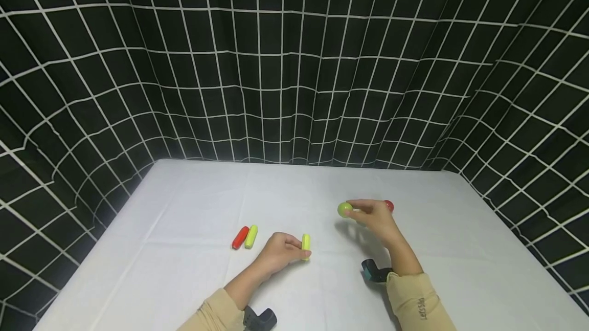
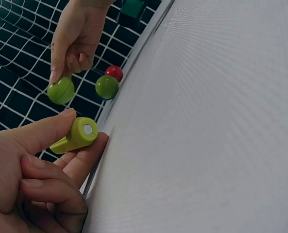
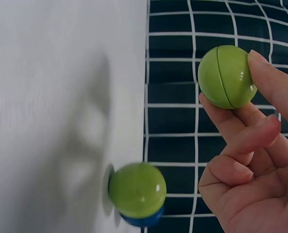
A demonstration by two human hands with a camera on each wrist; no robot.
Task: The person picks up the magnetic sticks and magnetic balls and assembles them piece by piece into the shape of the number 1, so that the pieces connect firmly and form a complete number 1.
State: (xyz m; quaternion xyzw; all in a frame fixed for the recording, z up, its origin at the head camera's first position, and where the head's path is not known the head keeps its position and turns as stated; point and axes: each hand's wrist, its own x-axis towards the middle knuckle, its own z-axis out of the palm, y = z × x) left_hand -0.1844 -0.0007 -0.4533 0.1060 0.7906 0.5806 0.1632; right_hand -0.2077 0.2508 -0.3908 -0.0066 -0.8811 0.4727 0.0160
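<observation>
My left hand pinches a yellow-green rod between thumb and fingers; a pale round disc shows in its end in the left wrist view. Over the table's right half, my right hand holds a glossy green ball by its fingertips, and a thin seam runs around the ball. A second green ball rests on the table near that hand, with a blue ball partly hidden behind it. Beyond the right hand a red ball shows, partly covered in the head view.
Left of my left hand, a red rod and another yellow-green rod lie side by side. A white cloth covers the table. Black curtains with a white grid stand behind and at both sides.
</observation>
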